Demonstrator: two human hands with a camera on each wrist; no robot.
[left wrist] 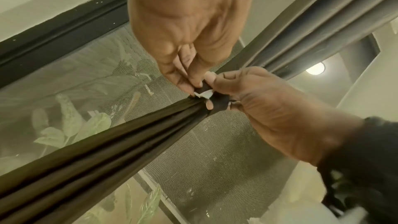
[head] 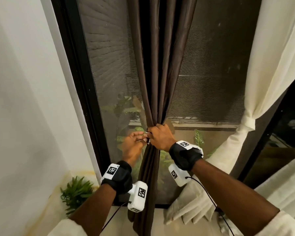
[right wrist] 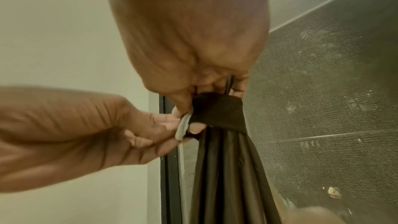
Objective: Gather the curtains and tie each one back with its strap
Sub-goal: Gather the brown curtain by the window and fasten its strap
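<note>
Both hands' grip pinching dark strap (right wrist: 215,110) round brown curtain (head: 153,82); no legible writing.

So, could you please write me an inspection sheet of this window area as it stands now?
Surface: pale sill below the window, stained yellow.
Job's things: brown curtain gathered at mid-height; dark strap wrapped round it, its white tab end not yet pressed shut. Cream curtain at right already tied back.
Clutter: small green plant on the sill.
Grippers: left hand pinches the white tab end; right hand grips the strap and bunched curtain.
Cables: black leads run from both wrist cameras.
Surroundings: black window frame, mesh screen, white wall.
</note>
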